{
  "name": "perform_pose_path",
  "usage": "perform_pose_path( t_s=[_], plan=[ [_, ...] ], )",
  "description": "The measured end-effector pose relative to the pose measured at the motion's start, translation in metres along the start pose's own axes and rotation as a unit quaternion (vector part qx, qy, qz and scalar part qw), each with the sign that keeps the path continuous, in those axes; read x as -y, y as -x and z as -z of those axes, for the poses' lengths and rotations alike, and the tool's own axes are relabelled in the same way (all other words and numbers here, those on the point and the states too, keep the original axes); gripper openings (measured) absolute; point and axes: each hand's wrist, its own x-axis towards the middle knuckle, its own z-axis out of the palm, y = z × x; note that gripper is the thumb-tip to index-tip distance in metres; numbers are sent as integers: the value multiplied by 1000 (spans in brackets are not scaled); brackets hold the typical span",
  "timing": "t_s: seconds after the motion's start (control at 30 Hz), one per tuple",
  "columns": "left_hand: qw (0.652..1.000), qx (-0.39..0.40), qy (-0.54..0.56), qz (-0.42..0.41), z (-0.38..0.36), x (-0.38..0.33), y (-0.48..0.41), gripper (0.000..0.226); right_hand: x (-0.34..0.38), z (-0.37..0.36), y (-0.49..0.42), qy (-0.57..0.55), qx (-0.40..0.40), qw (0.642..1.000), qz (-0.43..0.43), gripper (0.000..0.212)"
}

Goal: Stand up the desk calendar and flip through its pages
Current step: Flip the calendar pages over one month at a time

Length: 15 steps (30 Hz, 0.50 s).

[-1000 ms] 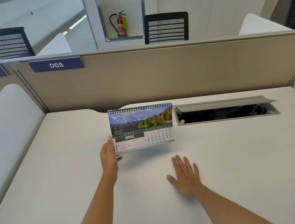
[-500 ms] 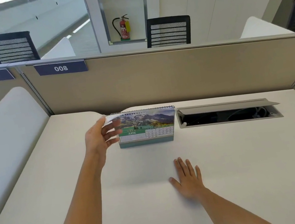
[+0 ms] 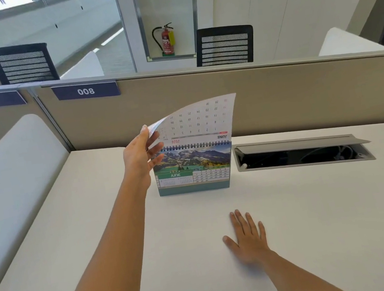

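1. An office cubicle fills the frame: a white table (image 3: 299,216) backed by a beige partition (image 3: 279,95) carrying number plates 007 and 008, with black mesh chairs and a red fire extinguisher (image 3: 166,40) beyond it.
2. The desk calendar (image 3: 194,170) stands upright on the table at the centre of the frame, its spiral binding on top and a page headed JUNE with a mountain photo facing the camera.
3. One page (image 3: 197,121) is lifted above the binding and curls upward, its back showing an upside-down JUNE grid.
4. The left hand (image 3: 140,156) reaches in from the lower left; its fingers (image 3: 153,142) pinch the left edge of that raised page, thumb on one side and the other fingers spread on the other.
5. The right hand (image 3: 248,236) lies flat, palm down, on the table at lower centre, fingers extended and holding nothing, well apart from the calendar.
6. Just right of the calendar, an open cable tray (image 3: 301,155) is sunk into the table, its lid tilted up.
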Motion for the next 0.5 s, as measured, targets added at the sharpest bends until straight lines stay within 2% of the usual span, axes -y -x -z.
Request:
perform_pose_path(
  t_s=[0.13, 0.17, 0.2, 0.23, 0.27, 0.3, 0.33, 0.5],
  plan=[
    [998, 26, -37, -54, -15, -1, -4, 52, 1, 2, -2, 1, 12, 1000, -6, 73],
    [994, 32, -78, -74, -18, 3, -6, 51, 1, 2, -2, 1, 13, 1000, -8, 73],
    [979, 29, -170, -109, -20, 7, -8, 49, 1, 2, -2, -1, 14, 1000, -9, 73],
    [940, 27, -304, -152, -19, 15, -12, 47, 1, 2, -1, -3, 13, 1000, -10, 73],
    [880, 37, -433, -190, -17, 23, -15, 45, 1, 2, -1, -6, 11, 1000, -10, 73],
    [823, 57, -520, -220, -16, 31, -19, 45, 1, 2, 0, -8, 10, 1000, -9, 73],
    [781, 80, -573, -236, -15, 37, -22, 45, 1, 2, 0, -9, 10, 1000, -9, 73],
    [668, 112, -690, -255, -11, 62, -31, 57, 2, 2, 0, -7, 12, 1000, -11, 73]
  ],
)
